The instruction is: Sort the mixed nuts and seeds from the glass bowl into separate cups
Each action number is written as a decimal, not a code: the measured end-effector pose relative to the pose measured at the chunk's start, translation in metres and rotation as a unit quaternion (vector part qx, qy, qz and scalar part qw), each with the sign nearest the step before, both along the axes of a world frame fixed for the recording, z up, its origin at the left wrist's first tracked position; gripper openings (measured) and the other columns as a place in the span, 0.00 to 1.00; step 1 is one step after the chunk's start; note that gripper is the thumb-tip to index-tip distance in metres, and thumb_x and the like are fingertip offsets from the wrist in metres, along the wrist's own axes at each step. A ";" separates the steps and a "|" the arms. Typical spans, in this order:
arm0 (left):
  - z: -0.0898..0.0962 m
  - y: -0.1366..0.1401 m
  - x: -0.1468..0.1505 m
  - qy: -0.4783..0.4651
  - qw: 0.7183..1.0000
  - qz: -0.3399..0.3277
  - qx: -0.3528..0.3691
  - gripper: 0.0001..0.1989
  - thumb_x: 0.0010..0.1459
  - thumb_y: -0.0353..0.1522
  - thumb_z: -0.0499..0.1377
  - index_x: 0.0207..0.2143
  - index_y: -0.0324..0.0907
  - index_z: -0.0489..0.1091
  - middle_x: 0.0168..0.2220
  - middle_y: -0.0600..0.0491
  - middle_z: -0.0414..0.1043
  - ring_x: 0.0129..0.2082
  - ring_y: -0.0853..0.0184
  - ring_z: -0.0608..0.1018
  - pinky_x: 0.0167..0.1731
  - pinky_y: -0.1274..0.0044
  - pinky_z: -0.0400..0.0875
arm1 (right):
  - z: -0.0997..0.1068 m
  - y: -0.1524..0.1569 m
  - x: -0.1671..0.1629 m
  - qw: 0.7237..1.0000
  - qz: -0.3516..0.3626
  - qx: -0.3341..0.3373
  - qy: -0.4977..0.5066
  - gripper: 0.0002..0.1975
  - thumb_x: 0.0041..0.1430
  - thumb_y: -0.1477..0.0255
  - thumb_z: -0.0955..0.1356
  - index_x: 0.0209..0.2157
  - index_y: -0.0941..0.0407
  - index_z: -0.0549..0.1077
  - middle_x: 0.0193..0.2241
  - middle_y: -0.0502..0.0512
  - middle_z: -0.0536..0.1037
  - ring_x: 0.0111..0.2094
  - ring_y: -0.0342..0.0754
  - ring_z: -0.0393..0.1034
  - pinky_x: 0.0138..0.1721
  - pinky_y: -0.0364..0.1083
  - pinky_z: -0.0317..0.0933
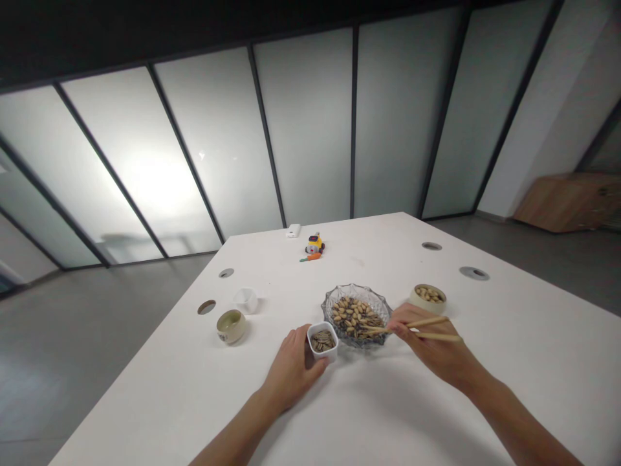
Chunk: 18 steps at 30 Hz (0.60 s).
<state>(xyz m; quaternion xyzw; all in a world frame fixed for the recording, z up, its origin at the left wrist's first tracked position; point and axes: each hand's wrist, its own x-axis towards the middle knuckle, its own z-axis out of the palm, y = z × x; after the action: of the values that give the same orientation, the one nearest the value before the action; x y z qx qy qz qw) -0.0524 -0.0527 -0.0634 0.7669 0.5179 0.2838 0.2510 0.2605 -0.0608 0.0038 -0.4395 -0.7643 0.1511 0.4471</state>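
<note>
My left hand (295,366) is closed around a small white square cup (332,355) with sunflower seeds (323,341) in it. The cup stands close against the near left side of a scalloped glass bowl (380,299). Pistachios (350,310) and more sunflower seeds fill that bowl. In my right hand (422,343) is a pair of wooden chopsticks (436,335). Their tips point left into the seeds at the bowl's right part; whether they pinch a seed is too small to tell. Just behind my right hand sits a cream round cup (418,301) of pistachios.
To the left are an olive-coloured cup (231,327) and a white square cup (246,300). Farther back on the white table (369,401) lie a yellow toy truck (315,244), an orange toy carrot (311,257) and a white box-like device (294,231). Several round holes pierce the tabletop.
</note>
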 end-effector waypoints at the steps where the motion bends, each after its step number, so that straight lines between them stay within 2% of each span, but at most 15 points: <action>1: 0.000 0.000 0.000 0.001 1.000 -0.001 0.000 0.28 0.59 0.34 0.66 0.61 0.43 0.68 0.56 0.43 0.76 0.56 0.51 0.75 0.59 0.62 0.68 | 0.001 0.000 0.000 1.000 0.003 -0.006 -0.001 0.21 0.74 0.55 0.66 0.30 0.50 0.80 0.30 0.53 0.82 0.33 0.49 0.78 0.36 0.47 0.71; 7: 0.002 -0.001 0.001 0.000 1.000 0.005 -0.006 0.28 0.58 0.34 0.67 0.60 0.43 0.69 0.56 0.43 0.76 0.56 0.50 0.75 0.59 0.62 0.68 | 0.001 -0.001 -0.001 1.000 -0.006 -0.016 0.021 0.22 0.73 0.53 0.67 0.29 0.51 0.80 0.30 0.53 0.83 0.32 0.50 0.78 0.36 0.48 0.72; 14: 0.001 -0.001 0.000 -0.013 1.000 -0.002 0.004 0.27 0.58 0.34 0.67 0.60 0.44 0.69 0.56 0.43 0.76 0.57 0.50 0.75 0.60 0.62 0.68 | -0.001 0.002 0.003 0.983 -0.135 0.094 0.076 0.24 0.72 0.50 0.66 0.29 0.50 0.80 0.29 0.55 0.83 0.33 0.53 0.79 0.36 0.50 0.73; 16: 0.001 -0.001 0.000 -0.014 1.000 -0.001 0.002 0.26 0.58 0.34 0.67 0.59 0.44 0.69 0.56 0.43 0.76 0.56 0.51 0.75 0.59 0.62 0.68 | -0.001 0.001 -0.001 0.978 -0.149 0.107 0.103 0.25 0.73 0.49 0.65 0.29 0.50 0.81 0.29 0.54 0.83 0.33 0.53 0.79 0.36 0.50 0.73; 18: 0.001 -0.001 0.001 -0.013 1.000 -0.002 0.000 0.26 0.59 0.34 0.67 0.59 0.44 0.70 0.56 0.44 0.76 0.56 0.51 0.75 0.59 0.62 0.69 | -0.002 -0.001 -0.008 0.978 -0.132 0.100 0.128 0.25 0.73 0.50 0.65 0.29 0.50 0.81 0.29 0.54 0.83 0.33 0.52 0.79 0.35 0.49 0.72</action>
<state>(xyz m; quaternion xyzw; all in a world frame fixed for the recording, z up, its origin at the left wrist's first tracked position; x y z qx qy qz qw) -0.0519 -0.0539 -0.0621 0.7641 0.5134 0.2934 0.2577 0.2527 -0.0618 0.0017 -0.4666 -0.6472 0.0680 0.5990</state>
